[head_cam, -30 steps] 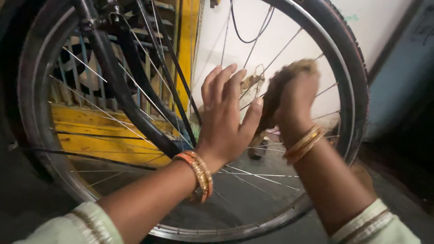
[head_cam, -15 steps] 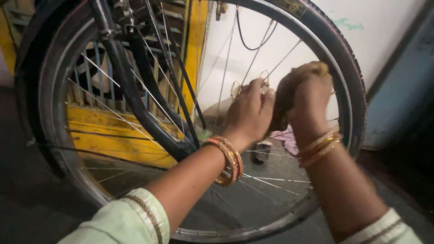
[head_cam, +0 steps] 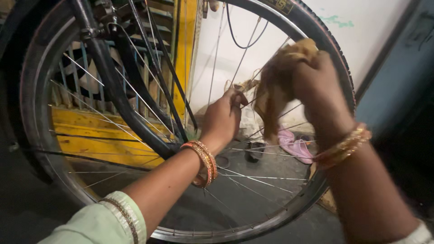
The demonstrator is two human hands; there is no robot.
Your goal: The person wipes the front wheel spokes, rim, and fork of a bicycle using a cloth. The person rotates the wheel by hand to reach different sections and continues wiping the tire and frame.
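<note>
Bicycle wheel (head_cam: 49,149): upright, filling the view; black tyre, metal rim, thin spokes fanning from the middle. Seemingly parked steady so that both hands can work among the spokes.

Frame tubes (head_cam: 115,90): dark, slanting down behind the spokes at left. Yellow wooden boards (head_cam: 90,131) beyond, seen through the wheel.

Left hand (head_cam: 221,119): reaching in at the wheel's middle, fingers pinched shut on one end of the rag, apparently to keep it taut against the spokes. Orange bangles (head_cam: 201,162) on the wrist; pale green sleeve (head_cam: 104,221) below.

Rag (head_cam: 273,90): brownish, crumpled cloth, stretched between the two hands, just inside the rim at upper right, lying against the spokes.

Right hand (head_cam: 318,83): clenched on the rag's upper bunch, close to the rim, likely for a firm wiping grip. Gold bangles (head_cam: 343,147) on the wrist.

Pink sandal (head_cam: 294,144): on the floor behind the wheel, visible between spokes.

Blue door panel (head_cam: 398,72): far right, beside a white wall (head_cam: 253,27).
</note>
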